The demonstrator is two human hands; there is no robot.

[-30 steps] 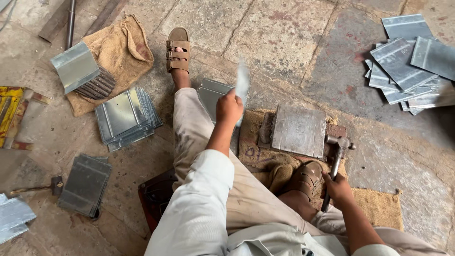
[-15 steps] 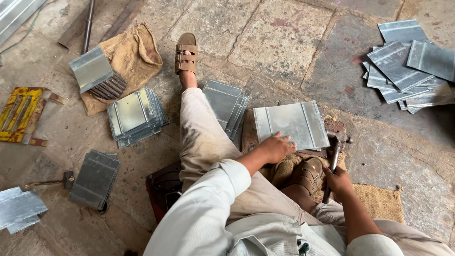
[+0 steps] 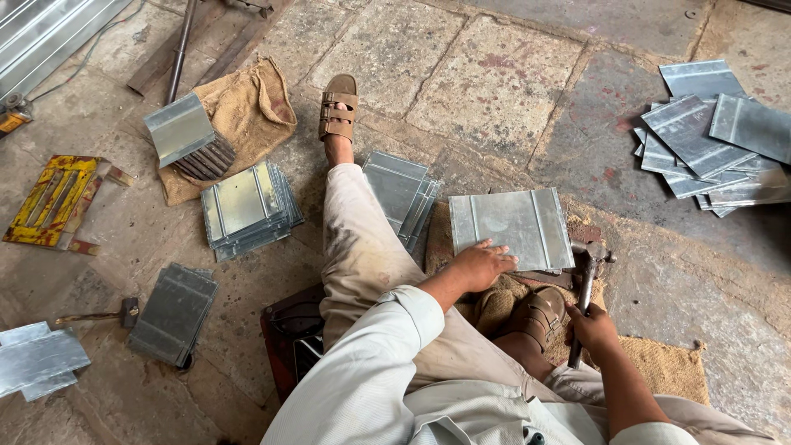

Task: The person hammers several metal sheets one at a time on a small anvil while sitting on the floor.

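Ribbed grey metal sheet (image 3: 512, 227) lies at frame centre, left hand (image 3: 480, 265) pressing it with fingers spread; right hand (image 3: 593, 325) grips a steel hammer (image 3: 587, 284). Hammering looks unstarted; loose sheets (image 3: 713, 136) wait upper right.

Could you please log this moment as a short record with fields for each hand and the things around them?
left hand: flat on metal sheet
right hand: grips hammer, head beside the sheet's right edge
sheet: ribbed, lying on a block
stacks: sheets left of the leg, loose pile far right
floor: stone slabs
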